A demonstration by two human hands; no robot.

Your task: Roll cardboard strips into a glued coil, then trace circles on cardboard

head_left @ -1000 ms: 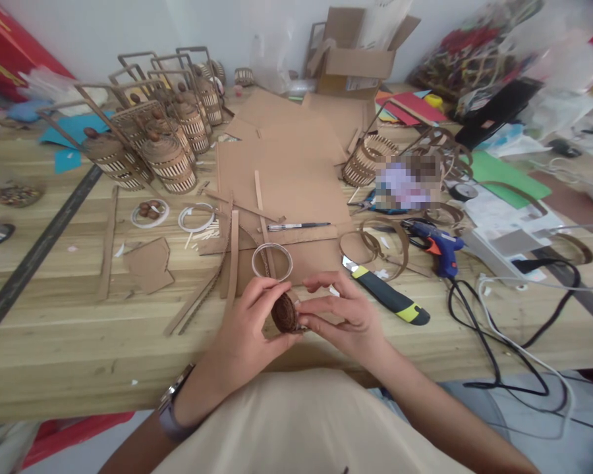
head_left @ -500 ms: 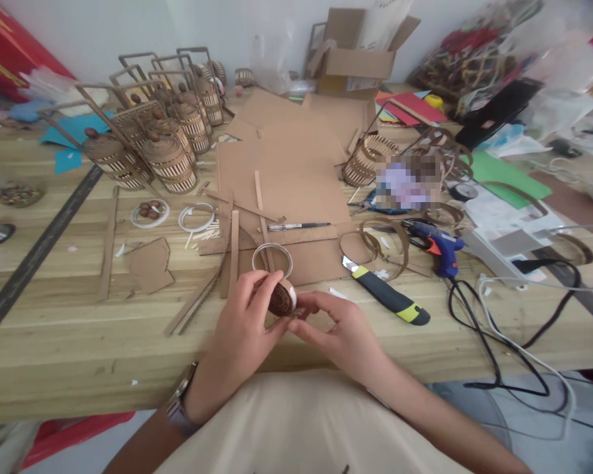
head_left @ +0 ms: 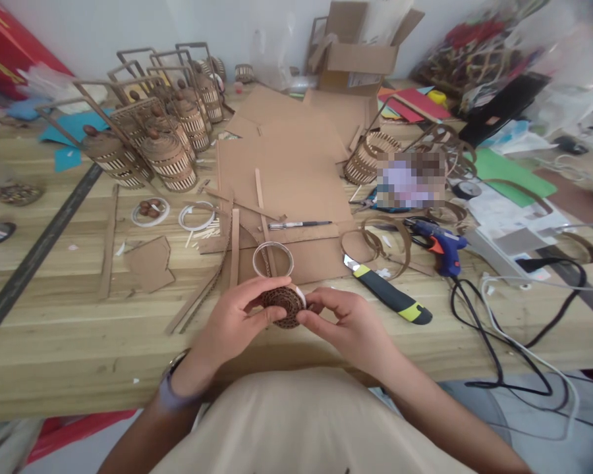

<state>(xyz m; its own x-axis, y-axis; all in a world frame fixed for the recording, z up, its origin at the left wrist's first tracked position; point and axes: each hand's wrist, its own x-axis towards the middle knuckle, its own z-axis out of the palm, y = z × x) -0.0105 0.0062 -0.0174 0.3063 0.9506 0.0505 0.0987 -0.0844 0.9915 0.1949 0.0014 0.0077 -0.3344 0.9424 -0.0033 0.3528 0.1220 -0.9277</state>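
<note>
A round coil of brown corrugated cardboard is held between both hands just above the near edge of the wooden table. My left hand pinches its left side with thumb and fingers closed. My right hand pinches its right side, where a bit of white shows on the rim. A clear plastic ring lies on the cardboard sheet just beyond the coil.
A black and yellow utility knife lies right of my hands, a blue glue gun with black cord beyond it. A pen, cardboard strips and several slatted cardboard lanterns sit farther back. An open box stands at the rear.
The coil has been turned from standing on edge to lying nearly flat, face up. Both hands kept hold of it and shifted slightly toward the table edge.
</note>
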